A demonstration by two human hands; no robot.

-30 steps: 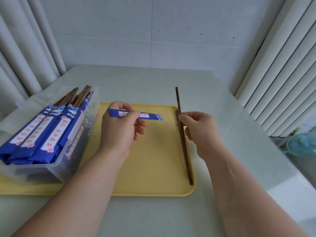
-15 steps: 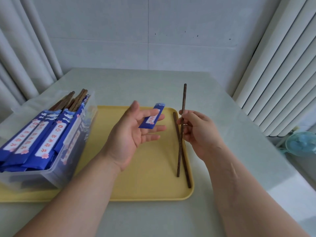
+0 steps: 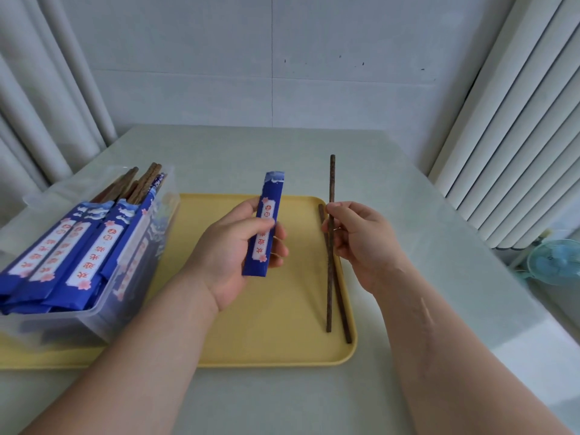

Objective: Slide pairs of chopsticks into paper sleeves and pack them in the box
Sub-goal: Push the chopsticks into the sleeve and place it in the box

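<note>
My left hand (image 3: pixel 229 259) holds a blue paper sleeve (image 3: pixel 265 224) upright between thumb and fingers, above the yellow tray (image 3: pixel 276 337). My right hand (image 3: pixel 361 243) pinches a dark wooden chopstick (image 3: pixel 331 183) that stands nearly upright, its lower tip on the tray. A second chopstick (image 3: pixel 343 315) lies flat on the tray just beside it, partly hidden behind my right fingers. The clear plastic box (image 3: pixel 103 321) at the left holds several sleeved pairs (image 3: pixel 84 255) leaning with their wooden ends up.
The tray sits on a pale table (image 3: pixel 251 155) with a wall behind and curtains on both sides. A small blue fan (image 3: pixel 555 262) stands on the floor beyond the table's right edge.
My left hand has turned the sleeve from lying sideways to standing upright. My right hand has lifted one chopstick off the tray to near vertical; the other stays flat.
</note>
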